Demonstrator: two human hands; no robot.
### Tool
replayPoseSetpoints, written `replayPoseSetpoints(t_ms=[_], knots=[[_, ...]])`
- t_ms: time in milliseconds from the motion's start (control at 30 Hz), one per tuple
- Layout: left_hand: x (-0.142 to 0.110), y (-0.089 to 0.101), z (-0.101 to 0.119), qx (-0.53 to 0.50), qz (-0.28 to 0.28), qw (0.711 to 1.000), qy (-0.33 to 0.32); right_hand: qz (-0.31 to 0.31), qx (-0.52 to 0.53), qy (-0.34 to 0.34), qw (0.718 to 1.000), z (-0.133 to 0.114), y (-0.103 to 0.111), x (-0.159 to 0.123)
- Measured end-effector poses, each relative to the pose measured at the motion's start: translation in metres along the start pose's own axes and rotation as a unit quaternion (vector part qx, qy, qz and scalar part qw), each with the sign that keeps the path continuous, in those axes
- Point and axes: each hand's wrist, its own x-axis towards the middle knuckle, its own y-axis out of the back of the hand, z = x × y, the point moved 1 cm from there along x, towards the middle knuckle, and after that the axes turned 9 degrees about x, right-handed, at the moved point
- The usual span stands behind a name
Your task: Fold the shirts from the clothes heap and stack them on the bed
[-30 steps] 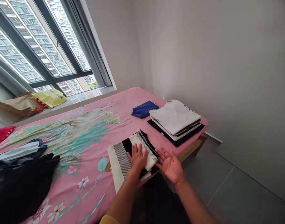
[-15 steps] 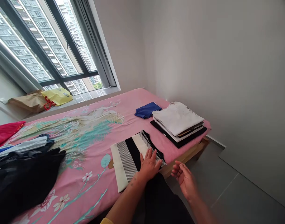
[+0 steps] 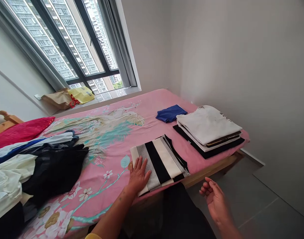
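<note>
Since the earlier frame my left hand (image 3: pixel 139 175) has moved to the left side of the folded striped garment (image 3: pixel 158 160), resting flat, fingers apart, at the near edge of the pink bedspread (image 3: pixel 147 131). My right hand (image 3: pixel 214 196) hangs curled; remotely, I cannot tell whether its fingertips meet. Cloth looks light and limp: I'd grip opposite folded edges

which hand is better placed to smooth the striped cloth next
Probably the left: the left hand is already on one end of the folded striped cloth, palm down with fingers extended. The right hand is apart from it, half-curled above the grey floor.
</note>
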Motion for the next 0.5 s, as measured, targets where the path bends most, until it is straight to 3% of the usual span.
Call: replayPoseSetpoints(t_ms=[100, 200, 300, 367, 433, 500], knots=[[-0.012, 0.001, 0.005, 0.009, 0.004, 0.999, -0.032, -0.029, -0.038, 0.028, 0.998, -0.005, -0.013, -0.007], [-0.029, 0.01, 0.008, -0.004, 0.021, 0.994, -0.111, -0.072, -0.112, 0.07, 0.989, -0.008, -0.034, -0.015], [-0.051, 0.012, 0.013, -0.035, 0.034, 0.986, -0.157, -0.175, -0.25, 0.126, 0.944, -0.003, -0.067, -0.023], [-0.068, 0.006, 0.014, -0.061, 0.046, 0.988, -0.135, -0.283, -0.372, 0.171, 0.867, 0.004, -0.091, -0.024], [-0.084, -0.006, 0.01, -0.099, 0.073, 0.99, -0.073, -0.369, -0.481, 0.228, 0.761, 0.012, -0.111, -0.018], [-0.1, -0.019, 0.004, -0.149, 0.108, 0.983, 0.003, -0.395, -0.572, 0.281, 0.662, 0.021, -0.123, -0.003]])
